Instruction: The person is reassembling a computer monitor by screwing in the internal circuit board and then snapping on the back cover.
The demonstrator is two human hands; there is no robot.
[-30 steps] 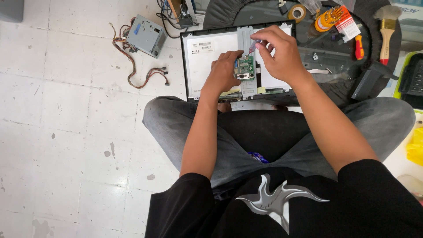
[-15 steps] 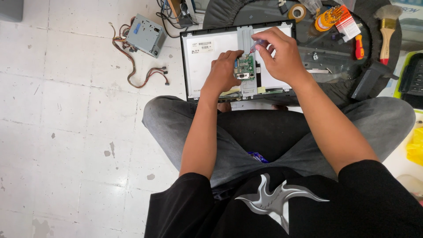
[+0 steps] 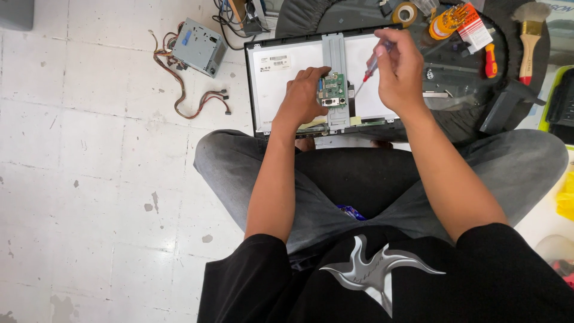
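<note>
The small green circuit board sits on a grey metal bracket that runs down the middle of the flat panel's white back, and the panel lies face down on the floor, one edge against my knees. I figure that keeps the board flat and close, with nothing wobbling under it.

My left hand rests on the panel with its fingers curled against the board's left edge, looks like it's pinning the board so it can't shift. My right hand is closed round a thin red-handled screwdriver, tip angled down towards the board's right side, not quite on it as far as I can see.

Further out, stuff is parked within arm's reach on a dark mat: a red screwdriver, a paintbrush, an orange bit holder, a roll of tape. Off to the left on the tiled floor sits a grey drive box with loose wires trailing, well apart from the panel.
</note>
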